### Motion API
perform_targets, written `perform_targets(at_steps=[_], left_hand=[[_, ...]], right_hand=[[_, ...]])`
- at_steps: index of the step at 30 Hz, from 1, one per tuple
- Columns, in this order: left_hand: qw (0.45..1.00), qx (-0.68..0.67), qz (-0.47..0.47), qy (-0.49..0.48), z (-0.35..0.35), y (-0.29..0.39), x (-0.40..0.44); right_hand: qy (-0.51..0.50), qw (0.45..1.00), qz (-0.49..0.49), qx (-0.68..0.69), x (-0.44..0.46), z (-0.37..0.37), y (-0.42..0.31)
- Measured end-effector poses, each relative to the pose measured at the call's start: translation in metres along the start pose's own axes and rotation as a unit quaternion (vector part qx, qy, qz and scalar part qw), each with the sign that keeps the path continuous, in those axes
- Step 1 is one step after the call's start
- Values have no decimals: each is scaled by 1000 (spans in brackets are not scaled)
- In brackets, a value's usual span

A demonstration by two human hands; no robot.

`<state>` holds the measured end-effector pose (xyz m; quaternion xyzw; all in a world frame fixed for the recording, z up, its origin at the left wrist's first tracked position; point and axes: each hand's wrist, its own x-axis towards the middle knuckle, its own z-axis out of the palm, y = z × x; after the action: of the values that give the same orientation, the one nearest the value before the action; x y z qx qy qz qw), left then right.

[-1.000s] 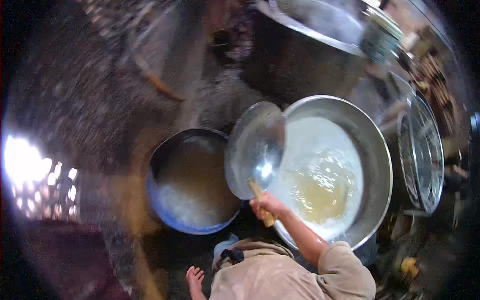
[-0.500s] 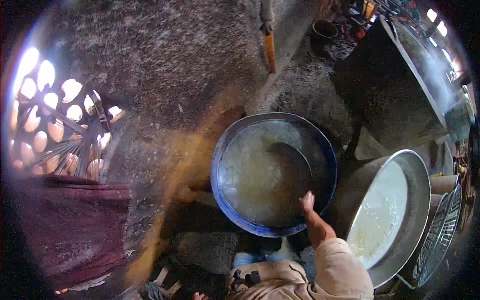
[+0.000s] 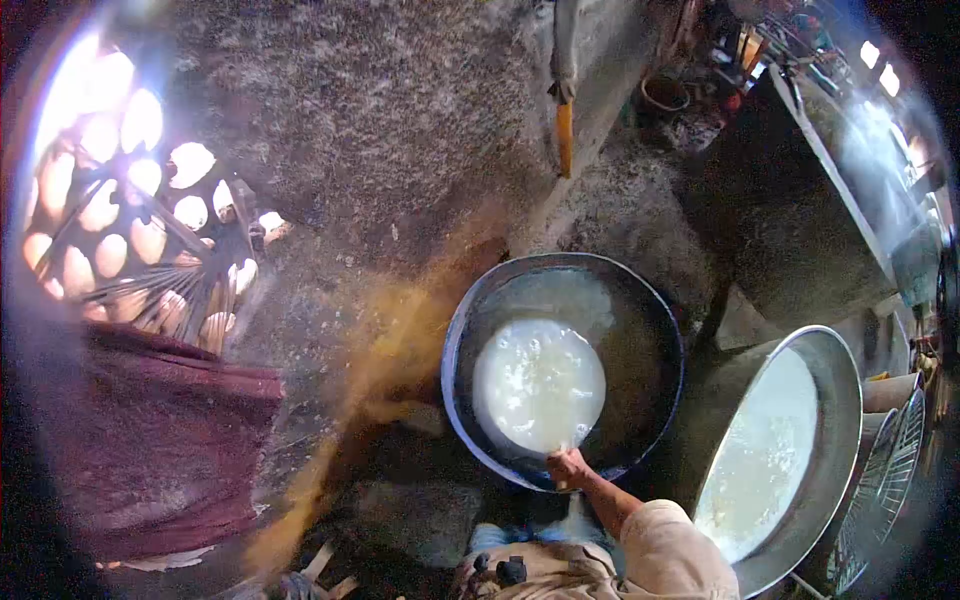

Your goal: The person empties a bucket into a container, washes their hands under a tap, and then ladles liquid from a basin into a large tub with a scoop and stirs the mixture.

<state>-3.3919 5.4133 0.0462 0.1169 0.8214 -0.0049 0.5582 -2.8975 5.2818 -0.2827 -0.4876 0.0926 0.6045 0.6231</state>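
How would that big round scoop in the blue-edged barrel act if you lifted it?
The scoop probably feels heavy, since whitish liquid spreads across it. It may tip or slosh, because it's wide and open and the right hand grips it at one side only. Its even, round outline suggests it's stiff.

Dim, glare through wall openings (image 3: 147,241)

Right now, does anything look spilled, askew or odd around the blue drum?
A yellow streak beside the blue drum stands out against the dark, rough surface; stain or spill, I can't tell. Nothing else looks amiss.
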Motion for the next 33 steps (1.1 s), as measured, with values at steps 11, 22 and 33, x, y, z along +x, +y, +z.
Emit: perform_targets(at_steps=[11, 22, 33], left_hand=[[971, 13, 172, -167, 118, -4, 21], [931, 123, 212, -271, 226, -1, 8], [895, 176, 327, -247, 234, -43, -129]], right_hand=[[41, 990, -35, -132, -284, 15, -197], [261, 958, 19, -115, -528, -140, -171], [391, 897, -104, 176, -510, -241, 16]])
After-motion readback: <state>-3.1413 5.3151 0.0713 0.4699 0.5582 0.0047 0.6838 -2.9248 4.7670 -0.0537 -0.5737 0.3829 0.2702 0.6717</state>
